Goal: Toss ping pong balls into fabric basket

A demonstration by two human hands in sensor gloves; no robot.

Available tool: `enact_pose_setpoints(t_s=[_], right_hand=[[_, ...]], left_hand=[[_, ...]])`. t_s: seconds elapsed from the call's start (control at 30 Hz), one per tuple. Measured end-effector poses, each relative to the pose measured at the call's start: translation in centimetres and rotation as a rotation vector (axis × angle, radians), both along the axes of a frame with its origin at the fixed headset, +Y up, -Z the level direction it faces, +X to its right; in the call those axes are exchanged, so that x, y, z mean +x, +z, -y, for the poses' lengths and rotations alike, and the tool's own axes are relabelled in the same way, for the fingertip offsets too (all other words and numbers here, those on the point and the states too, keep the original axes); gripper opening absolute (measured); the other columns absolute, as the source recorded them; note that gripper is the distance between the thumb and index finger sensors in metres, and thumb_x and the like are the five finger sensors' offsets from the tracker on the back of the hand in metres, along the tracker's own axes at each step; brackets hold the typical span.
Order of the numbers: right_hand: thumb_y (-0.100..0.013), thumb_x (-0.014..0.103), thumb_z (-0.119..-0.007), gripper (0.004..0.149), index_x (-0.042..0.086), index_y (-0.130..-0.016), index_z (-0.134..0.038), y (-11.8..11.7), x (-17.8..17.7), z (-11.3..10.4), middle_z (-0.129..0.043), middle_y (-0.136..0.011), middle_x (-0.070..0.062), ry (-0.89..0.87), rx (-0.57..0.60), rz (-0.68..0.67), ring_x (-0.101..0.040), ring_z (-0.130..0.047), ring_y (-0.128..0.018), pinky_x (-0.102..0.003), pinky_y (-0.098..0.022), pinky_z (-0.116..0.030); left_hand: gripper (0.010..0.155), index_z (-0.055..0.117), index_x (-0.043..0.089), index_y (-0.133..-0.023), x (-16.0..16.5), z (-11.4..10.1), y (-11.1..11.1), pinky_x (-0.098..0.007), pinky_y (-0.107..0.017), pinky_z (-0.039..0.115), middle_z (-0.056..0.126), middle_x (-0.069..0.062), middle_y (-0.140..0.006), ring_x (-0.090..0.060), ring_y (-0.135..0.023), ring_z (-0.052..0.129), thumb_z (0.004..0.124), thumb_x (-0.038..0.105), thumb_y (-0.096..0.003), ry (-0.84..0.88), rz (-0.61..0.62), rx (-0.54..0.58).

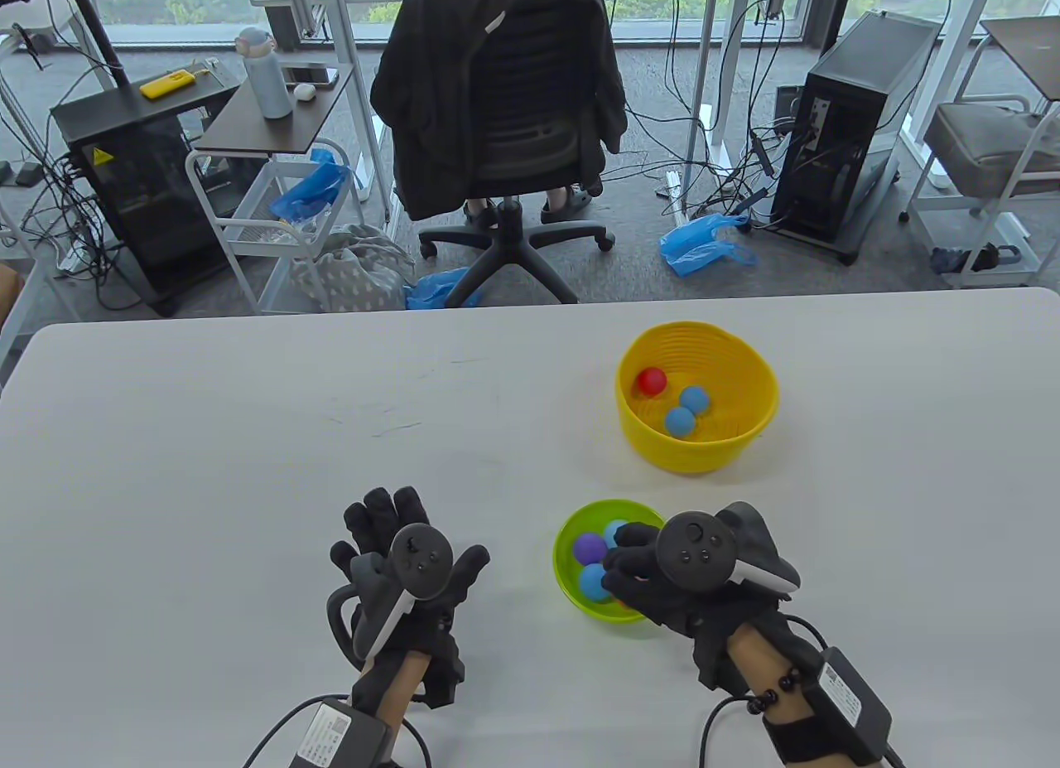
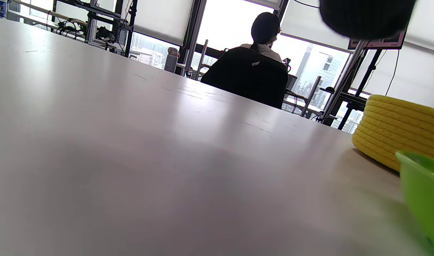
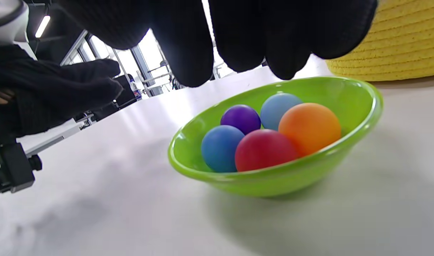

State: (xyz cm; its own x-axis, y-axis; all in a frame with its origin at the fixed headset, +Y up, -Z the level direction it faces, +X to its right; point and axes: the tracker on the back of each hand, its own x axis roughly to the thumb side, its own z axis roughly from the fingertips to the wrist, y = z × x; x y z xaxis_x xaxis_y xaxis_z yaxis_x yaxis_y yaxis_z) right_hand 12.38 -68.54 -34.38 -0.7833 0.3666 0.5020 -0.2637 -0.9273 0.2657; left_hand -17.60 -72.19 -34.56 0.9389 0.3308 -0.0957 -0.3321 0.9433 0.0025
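**Right hand poised over the ball supply**

The right hand [image 1: 654,573] hangs over the green bowl [image 3: 362,106], fingers [image 3: 181,53] loosely apart and gripping nothing, five balls directly beneath. The yellow fabric basket [image 1: 749,437] sits just beyond, away from the person. The left hand [image 1: 406,565] rests spread flat, farther off.

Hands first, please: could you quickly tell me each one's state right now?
Left hand: open, fingers spread, holding nothing.
Right hand: open over the green bowl, holding nothing.
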Motion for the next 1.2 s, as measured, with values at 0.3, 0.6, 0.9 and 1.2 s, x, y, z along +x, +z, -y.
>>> enact_pose_setpoints(t_s=[0.3,0.6,0.9,1.2], right_hand=[[-0.057,0.046,-0.072,0.049,0.013,-0.091,-0.087,0.0,-1.7,1.8,-0.075,-0.106,-0.020,0.115,-0.024,-0.012,-0.054,-0.079,-0.086,-0.066,-0.063,-0.069],[-0.057,0.046,-0.071,0.051,0.013,-0.094,-0.083,-0.1,-2.5,3.2,-0.072,-0.107,-0.021,0.191,-0.043,-0.004,-0.054,-0.077,-0.088,-0.065,-0.064,-0.068],[-0.057,0.046,-0.070,0.053,0.013,-0.098,-0.079,-0.3,-2.8,4.1,-0.066,-0.110,-0.023,0.229,-0.073,0.002,-0.056,-0.074,-0.090,-0.066,-0.065,-0.066],[-0.057,0.045,-0.070,0.054,0.014,-0.101,-0.075,-0.6,-2.9,4.7,-0.062,-0.112,-0.024,0.231,-0.085,0.008,-0.055,-0.074,-0.089,-0.065,-0.065,-0.067]], left_hand=[[0.104,0.019,0.007,-0.114,-0.1,-0.1,0.0,-0.078,-0.070,0.013,0.005,-0.025,-0.118,-0.055,-0.107,0.006,0.074,0.062,-0.0452,0.006,-0.002,-0.002],[0.104,0.019,0.007,-0.114,-0.1,-0.1,0.1,-0.078,-0.070,0.013,0.005,-0.025,-0.118,-0.055,-0.107,0.006,0.074,0.062,-0.0452,0.007,-0.004,0.002],[0.104,0.019,0.007,-0.114,-0.1,-0.2,0.1,-0.078,-0.070,0.014,0.005,-0.025,-0.118,-0.055,-0.107,0.006,0.074,0.062,-0.0451,0.008,-0.004,0.007],[0.104,0.019,0.007,-0.114,-0.2,-0.2,0.1,-0.078,-0.070,0.013,0.005,-0.025,-0.118,-0.055,-0.107,0.006,0.074,0.062,-0.0451,0.012,-0.004,0.010]])
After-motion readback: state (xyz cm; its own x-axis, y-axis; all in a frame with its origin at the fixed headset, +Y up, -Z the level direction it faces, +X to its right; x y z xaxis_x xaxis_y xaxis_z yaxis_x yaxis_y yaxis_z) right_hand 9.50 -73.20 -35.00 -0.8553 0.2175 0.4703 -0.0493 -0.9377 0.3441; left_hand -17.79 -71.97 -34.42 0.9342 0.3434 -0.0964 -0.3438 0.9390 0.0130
